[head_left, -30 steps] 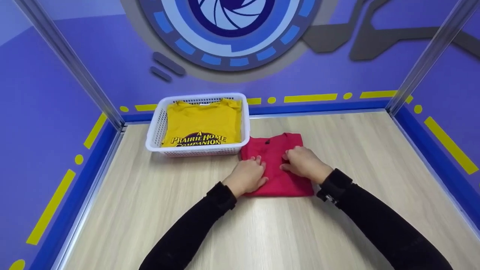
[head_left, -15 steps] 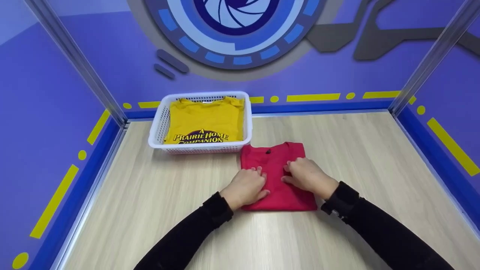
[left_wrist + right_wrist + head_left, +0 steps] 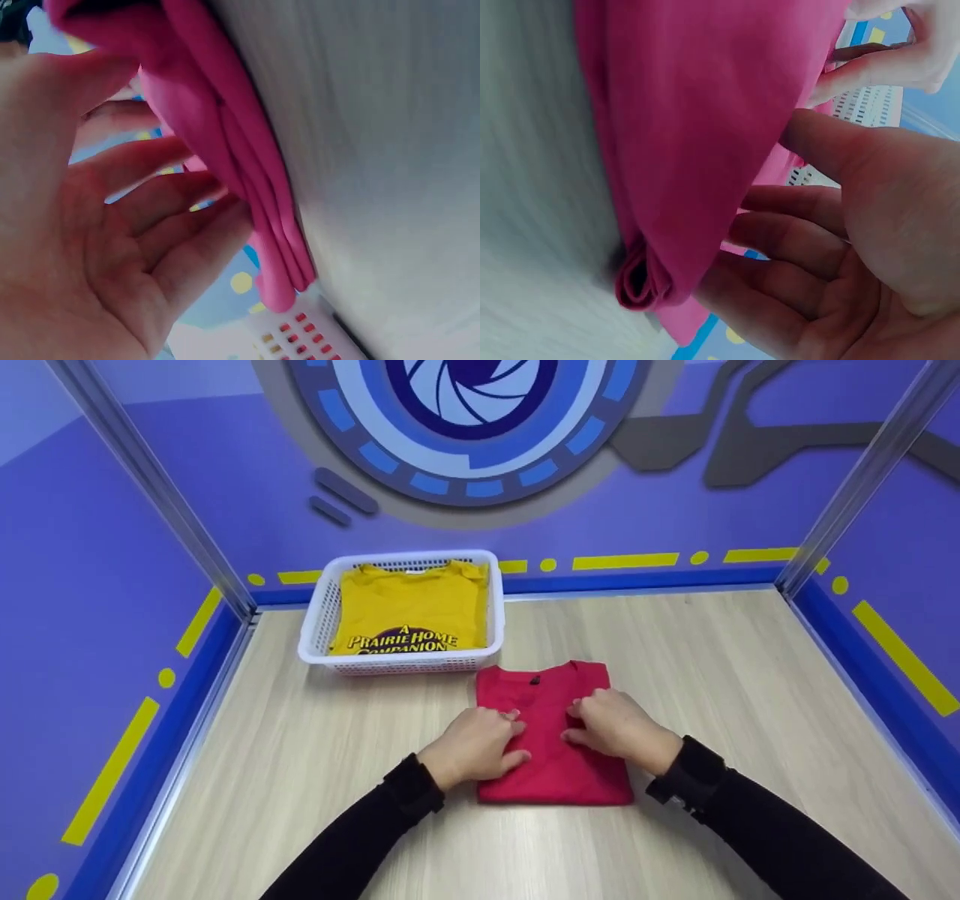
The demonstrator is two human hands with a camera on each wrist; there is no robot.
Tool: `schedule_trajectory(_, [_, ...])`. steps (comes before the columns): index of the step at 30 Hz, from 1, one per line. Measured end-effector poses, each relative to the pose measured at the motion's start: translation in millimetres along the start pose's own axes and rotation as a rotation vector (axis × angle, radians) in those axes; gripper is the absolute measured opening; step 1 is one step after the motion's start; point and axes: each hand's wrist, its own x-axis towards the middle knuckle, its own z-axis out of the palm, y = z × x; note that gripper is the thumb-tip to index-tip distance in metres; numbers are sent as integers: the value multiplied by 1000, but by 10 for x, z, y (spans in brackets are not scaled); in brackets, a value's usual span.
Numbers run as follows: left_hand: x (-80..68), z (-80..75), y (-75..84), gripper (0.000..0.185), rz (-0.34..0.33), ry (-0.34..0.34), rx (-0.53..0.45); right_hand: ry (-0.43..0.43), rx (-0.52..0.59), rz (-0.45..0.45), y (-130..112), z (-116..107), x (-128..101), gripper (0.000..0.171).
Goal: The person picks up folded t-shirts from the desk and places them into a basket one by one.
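Red shirt (image 3: 555, 735), folded square, both hands (image 3: 480, 746) flat on top, fingers relaxed

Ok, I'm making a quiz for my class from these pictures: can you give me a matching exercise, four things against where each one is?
Things:
1. yellow shirt
2. red shirt
3. white basket
4. left hand

Places:
A. at the table's back, left of centre
B. folded flat on the wooden table
C. inside the basket
D. resting on the red shirt's left part

Pairs: 1-C, 2-B, 3-A, 4-D
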Motion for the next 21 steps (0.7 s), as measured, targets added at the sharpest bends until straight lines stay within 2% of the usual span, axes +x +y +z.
schedule_trajectory(3, [19, -67, -88, 31, -58, 62, -143, 7, 96, 18, 80, -73, 13, 21])
schedule_trajectory(5, [42, -123, -148, 27, -104, 112, -194, 48, 124, 34, 150, -140, 19, 18])
schedule_trajectory(9, [116, -222, -282, 25, -201, 210, -182, 190, 111, 68, 310, -255, 46, 22])
schedule_trajectory(12, [184, -240, -420, 23, -262, 237, -155, 237, 109, 70, 444, -317, 118, 23])
schedule_trajectory(14, [218, -218, -500, 28, -287, 219, -156, 208, 127, 76, 535, -343, 174, 25])
schedule_trajectory(16, [237, -182, -553, 38, -298, 177, -181, 143, 156, 92, 631, -347, 224, 33])
schedule_trajectory(18, [242, -133, -580, 52, -313, 128, -222, 72, 192, 118, 717, -326, 263, 44])
schedule_trajectory(21, [244, -66, -584, 66, -341, 76, -253, -1, 238, 137, 807, -266, 305, 51])
